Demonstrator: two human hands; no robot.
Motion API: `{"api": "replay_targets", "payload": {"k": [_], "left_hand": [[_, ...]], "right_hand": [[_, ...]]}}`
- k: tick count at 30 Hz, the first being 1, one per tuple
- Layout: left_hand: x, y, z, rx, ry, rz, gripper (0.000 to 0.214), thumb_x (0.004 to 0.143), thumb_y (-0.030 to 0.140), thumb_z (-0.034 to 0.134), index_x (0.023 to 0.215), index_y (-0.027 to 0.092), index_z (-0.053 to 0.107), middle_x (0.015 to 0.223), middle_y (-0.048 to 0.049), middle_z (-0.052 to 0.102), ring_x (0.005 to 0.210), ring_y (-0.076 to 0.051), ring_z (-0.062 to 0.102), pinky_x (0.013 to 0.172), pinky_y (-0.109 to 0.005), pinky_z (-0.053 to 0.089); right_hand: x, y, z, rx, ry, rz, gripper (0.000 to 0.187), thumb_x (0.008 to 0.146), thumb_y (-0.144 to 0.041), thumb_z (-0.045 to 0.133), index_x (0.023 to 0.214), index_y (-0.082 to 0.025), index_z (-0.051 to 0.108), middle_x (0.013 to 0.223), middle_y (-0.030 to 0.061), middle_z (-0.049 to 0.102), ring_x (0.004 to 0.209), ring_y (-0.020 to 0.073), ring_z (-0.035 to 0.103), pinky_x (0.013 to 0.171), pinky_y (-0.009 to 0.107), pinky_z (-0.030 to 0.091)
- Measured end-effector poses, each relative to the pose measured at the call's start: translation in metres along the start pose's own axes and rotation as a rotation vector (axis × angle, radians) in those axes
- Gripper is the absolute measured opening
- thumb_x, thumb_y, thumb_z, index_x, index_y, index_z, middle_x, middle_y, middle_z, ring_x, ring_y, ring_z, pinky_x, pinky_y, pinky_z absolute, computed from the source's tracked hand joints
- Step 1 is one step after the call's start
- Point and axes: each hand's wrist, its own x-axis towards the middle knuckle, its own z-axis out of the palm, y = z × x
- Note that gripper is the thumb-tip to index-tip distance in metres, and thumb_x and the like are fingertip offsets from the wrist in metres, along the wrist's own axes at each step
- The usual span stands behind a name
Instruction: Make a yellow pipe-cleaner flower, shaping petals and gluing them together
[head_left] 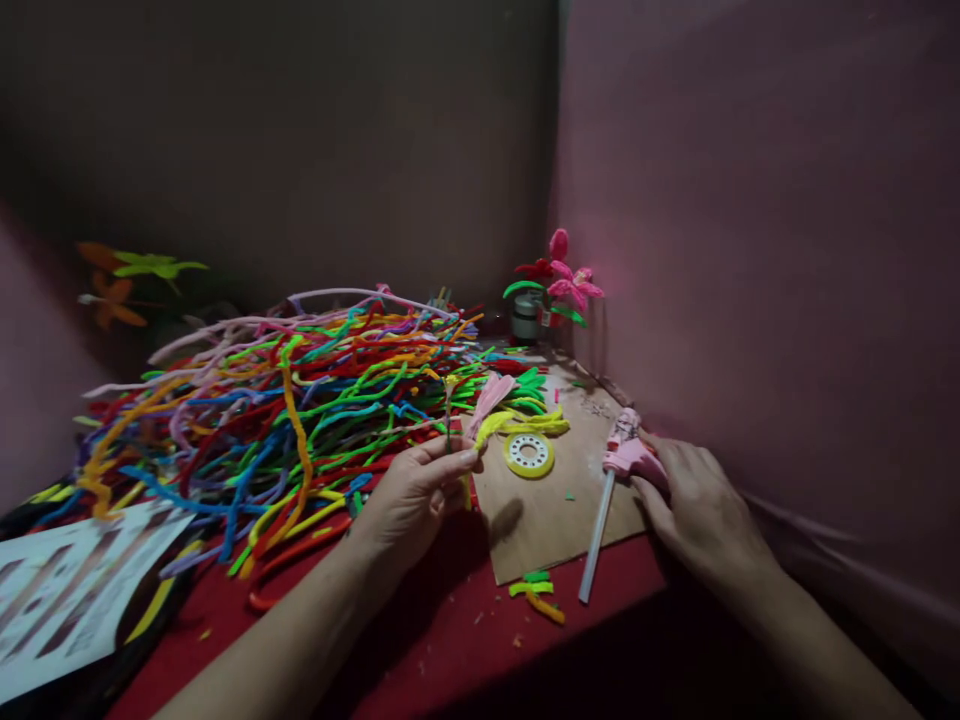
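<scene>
1. In the head view, the left hand (412,490) pinches one end of a yellow fuzzy bunch (517,421) with its thumb and fingers. A thin dark stick pokes up by the fingers (I can't tell what it is).
2. The right hand (701,500) is wrapped around the handle of a pink glue gun (636,457), and a long, clear glue stick (596,535) pokes out of it toward the person.
3. To do this well, pinch softly so the fuzz doesn't get squashed, hold the gun by its handle, and keep fingers off the tip (it could be hot).
4. The yellow bunch is over the brown board (570,520) on the red tabletop (450,610), just behind the tape roll (551,456). It looks soft and bright, with loose ends spread to the right. Pink fuzzy loops (493,393) are just beside it.
</scene>
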Motion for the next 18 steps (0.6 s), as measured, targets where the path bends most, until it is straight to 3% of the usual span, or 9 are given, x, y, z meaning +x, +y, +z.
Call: {"api": "replay_targets", "payload": {"k": [10,14,18], "left_hand": [[0.002,-0.005,-0.005,0.003,-0.020,0.001,0.017,0.062,0.020,0.069,0.073,0.013,0.059,0.066,-0.0001,0.055,0.049,-0.003,0.043,0.044,-0.016,0.028],[0.001,-0.003,-0.003,-0.004,-0.023,0.000,0.015,0.062,0.019,0.069,0.073,0.013,0.060,0.068,-0.0005,0.057,0.051,-0.004,0.044,0.047,-0.016,0.029],[0.001,-0.003,-0.003,0.005,0.007,0.016,0.016,0.058,0.018,0.070,0.070,0.014,0.060,0.063,0.0004,0.056,0.049,-0.004,0.043,0.047,-0.017,0.029]], "right_hand": [[0.004,0.007,0.011,-0.174,-0.094,-0.026,0.030,0.078,-0.022,0.047,0.104,-0.009,0.053,0.087,0.0133,0.060,0.079,0.0267,0.048,0.072,0.040,0.043],[0.000,0.015,0.018,-0.179,-0.071,-0.007,0.034,0.080,-0.022,0.045,0.109,-0.006,0.051,0.088,0.0143,0.060,0.080,0.0272,0.048,0.071,0.039,0.045],[-0.003,0.020,0.011,0.007,0.037,0.014,0.040,0.081,-0.026,0.042,0.115,-0.005,0.049,0.099,0.0168,0.059,0.090,0.0291,0.050,0.079,0.043,0.044]]}}
